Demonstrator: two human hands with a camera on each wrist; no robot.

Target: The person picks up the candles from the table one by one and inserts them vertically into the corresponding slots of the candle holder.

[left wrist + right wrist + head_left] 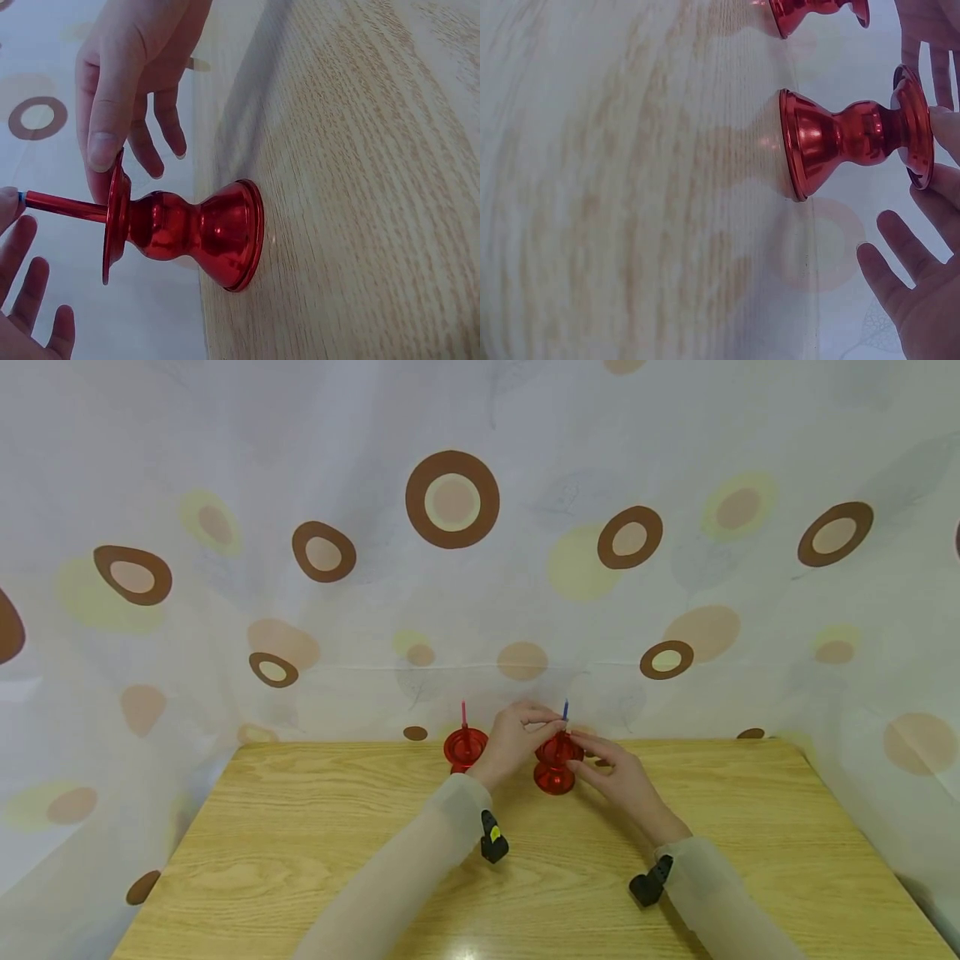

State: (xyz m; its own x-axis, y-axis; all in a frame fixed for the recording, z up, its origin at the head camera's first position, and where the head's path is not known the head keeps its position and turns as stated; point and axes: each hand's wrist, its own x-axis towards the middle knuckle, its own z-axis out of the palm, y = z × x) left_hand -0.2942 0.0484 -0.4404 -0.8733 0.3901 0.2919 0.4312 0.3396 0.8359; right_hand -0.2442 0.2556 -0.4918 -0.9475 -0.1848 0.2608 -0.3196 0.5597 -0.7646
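A shiny red metal candle holder stands upright on the table, with a thin blue candle rising above its central tube. My left hand pinches the candle low down, right at the top of the tube. From the other side my right hand grips the rim of the holder's dish between thumb and forefinger, its other fingers spread loosely. Left of these, partly behind my left wrist, stands a matching red holder bearing a pink candle.
Both holders are near the back edge of a wooden table. A pale curtain with brown and yellow circles hangs behind and along both sides. Black wrist cameras sit over the pale sleeves.
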